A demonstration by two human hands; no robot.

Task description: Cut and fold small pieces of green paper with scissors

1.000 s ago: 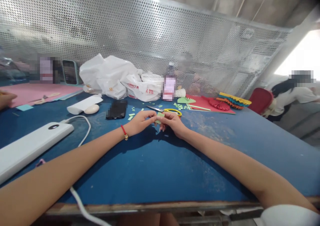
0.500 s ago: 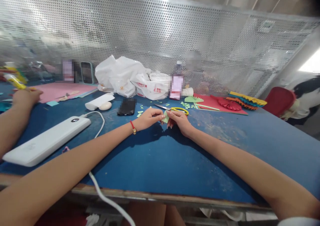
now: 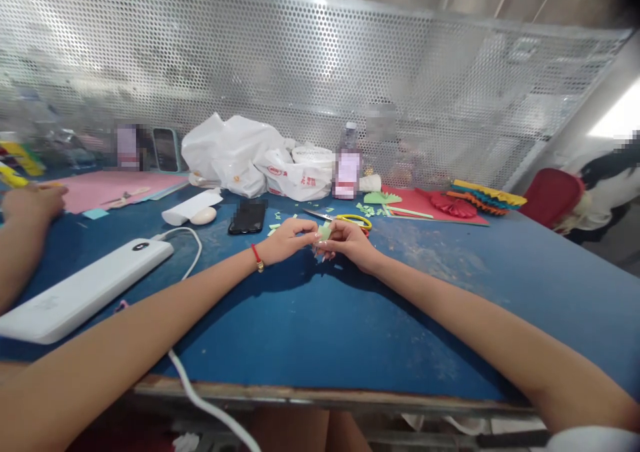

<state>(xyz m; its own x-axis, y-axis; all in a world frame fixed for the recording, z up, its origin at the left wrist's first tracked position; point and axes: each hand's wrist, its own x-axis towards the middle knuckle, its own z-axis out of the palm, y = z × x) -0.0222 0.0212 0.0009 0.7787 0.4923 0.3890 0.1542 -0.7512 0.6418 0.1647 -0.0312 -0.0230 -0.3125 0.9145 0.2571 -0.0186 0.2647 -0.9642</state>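
The green paper scrap (image 3: 323,233) sits mid-frame just above the blue table (image 3: 320,325), pinched between the fingertips of the left hand (image 3: 290,240) and right hand (image 3: 349,241), both closed on it, yellow-handled scissors (image 3: 345,219) lying just behind.

A: What is the small green piece (image 3: 324,232) made of?
B: Thin matt paper, I think. The table (image 3: 310,319) is blue and matt, scratched and worn pale in some places.
A: And the screen (image 3: 300,72) behind?
B: Perforated metal, dull grey. The bags (image 3: 235,152) are thin glossy plastic. The power bank (image 3: 85,289) is smooth white plastic.
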